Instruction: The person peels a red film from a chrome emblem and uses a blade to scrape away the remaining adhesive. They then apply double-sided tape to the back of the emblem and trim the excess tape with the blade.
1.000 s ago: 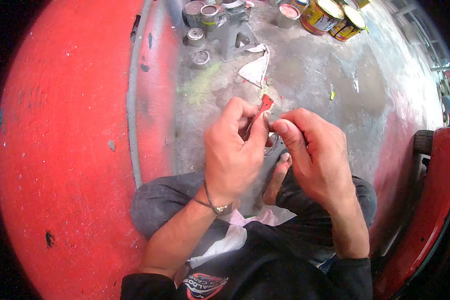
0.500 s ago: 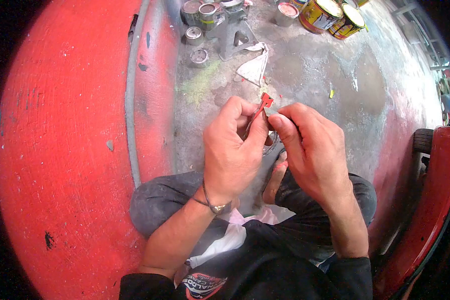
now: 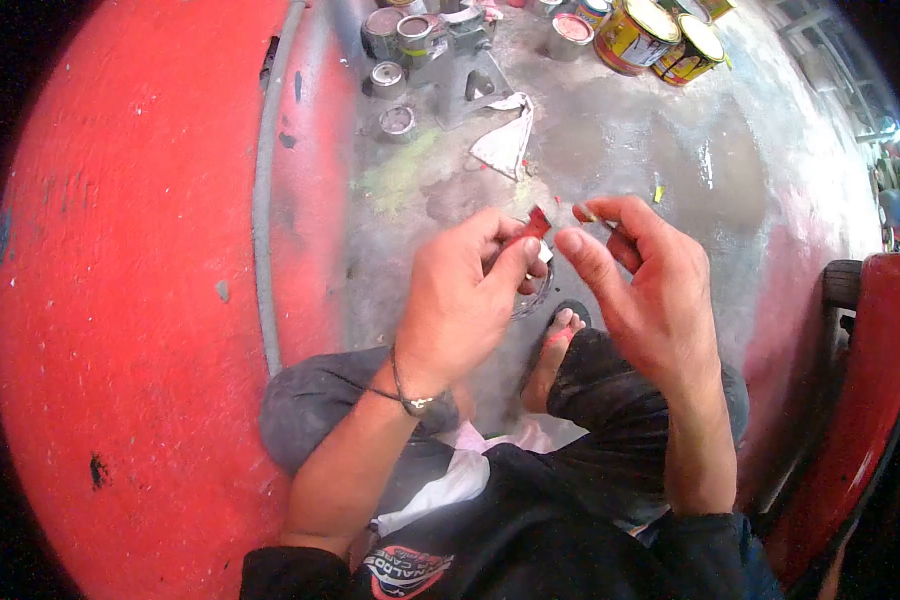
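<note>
My left hand (image 3: 460,295) pinches a small red piece (image 3: 538,224) with a white part below it, between thumb and fingers. A thin dark wire loop (image 3: 542,298) hangs under these fingers. To the right, my right hand (image 3: 650,285) is raised with thumb and index finger apart. A small thin item seems to lie along its index fingertip, too blurred to name. The two hands are close together but do not touch.
Paint cans (image 3: 638,35) stand at the top, with smaller cans (image 3: 388,78) and a grey stand (image 3: 465,75) at upper left. A white cloth (image 3: 505,140) lies on the floor. A red wall (image 3: 140,300) is left; a red panel (image 3: 865,400) and tyre (image 3: 842,283) are right.
My right hand has moved away from my left, its thumb and index finger parting. My left hand has shifted slightly down and left, and the red piece is lower and turned.
</note>
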The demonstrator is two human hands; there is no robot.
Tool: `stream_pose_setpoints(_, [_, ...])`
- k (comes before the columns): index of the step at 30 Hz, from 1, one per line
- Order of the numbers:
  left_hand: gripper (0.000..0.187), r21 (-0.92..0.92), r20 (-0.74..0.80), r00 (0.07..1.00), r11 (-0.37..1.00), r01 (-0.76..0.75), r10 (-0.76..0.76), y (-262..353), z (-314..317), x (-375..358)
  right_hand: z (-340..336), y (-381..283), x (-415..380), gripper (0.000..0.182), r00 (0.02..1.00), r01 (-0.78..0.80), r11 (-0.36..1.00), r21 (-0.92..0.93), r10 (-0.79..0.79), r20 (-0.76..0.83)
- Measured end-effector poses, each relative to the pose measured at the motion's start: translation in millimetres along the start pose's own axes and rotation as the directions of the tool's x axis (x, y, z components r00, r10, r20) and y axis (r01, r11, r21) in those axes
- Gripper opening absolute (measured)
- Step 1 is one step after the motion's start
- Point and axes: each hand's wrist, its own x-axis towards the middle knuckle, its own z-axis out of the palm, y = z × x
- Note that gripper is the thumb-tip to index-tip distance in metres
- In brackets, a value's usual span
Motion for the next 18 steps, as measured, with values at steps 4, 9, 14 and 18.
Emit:
stream_pose_setpoints(4, [0.019,0.159,0.245,0.968,0.987,0.019,-0.058,10.8,-11.3,2.7,-1.3,28.1,10.1,0.028,0.967,-0.195,0.883,0.428,0.099,0.235])
stream_pose_setpoints(9, [0.017,0.312,0.320,0.947,0.946,-0.084,-0.021,16.6,-25.2,0.9,5.5,32.7,9.8,0.024,0.939,-0.134,0.864,0.484,-0.046,0.341])
stream_pose_setpoints(14, [0.015,0.541,-0.073,0.665,0.590,-0.600,0.743,27.7,-13.1,-12.6,7.4,34.5,19.6,0.024,0.994,-0.103,0.819,0.565,0.069,0.081])
stream_pose_setpoints(18, [0.018,-0.027,-0.071,0.975,0.977,-0.213,0.211,25.3,1.3,-24.7,1.3,26.9,24.1,0.023,0.970,-0.122,0.683,0.720,0.237,-0.060])
